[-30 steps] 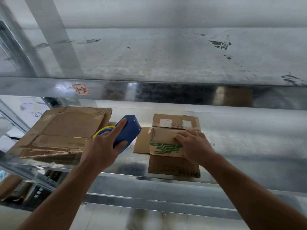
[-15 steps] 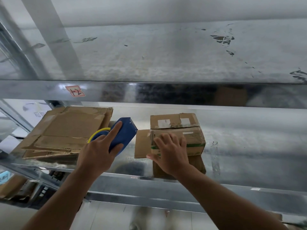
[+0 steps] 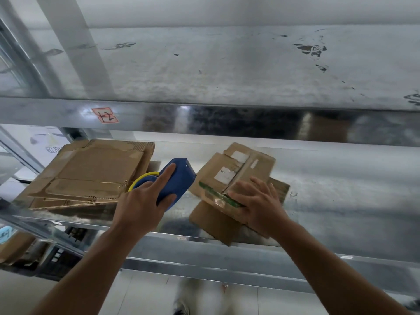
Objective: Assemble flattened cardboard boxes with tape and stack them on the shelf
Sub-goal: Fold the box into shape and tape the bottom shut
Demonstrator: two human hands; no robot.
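Observation:
A small cardboard box (image 3: 238, 171) with white labels and a green print lies skewed on the metal shelf (image 3: 341, 201), its flaps spread around it. My right hand (image 3: 259, 204) grips the box's near edge, fingers over the top and green stripe. My left hand (image 3: 141, 204) holds a blue tape dispenser (image 3: 176, 180) with a yellow roll, just left of the box, index finger stretched along its top.
A pile of flattened cardboard boxes (image 3: 91, 173) lies on the same shelf at the left. An upper shelf beam (image 3: 227, 119) with a red-marked sticker runs above. The shelf's front rail (image 3: 204, 246) sits below my hands; more cardboard shows at lower left.
The box has been turned clockwise and tipped, now lying at an angle with its near flap over the shelf's front. My right hand shifted to its near right edge. The dispenser stayed about where it was.

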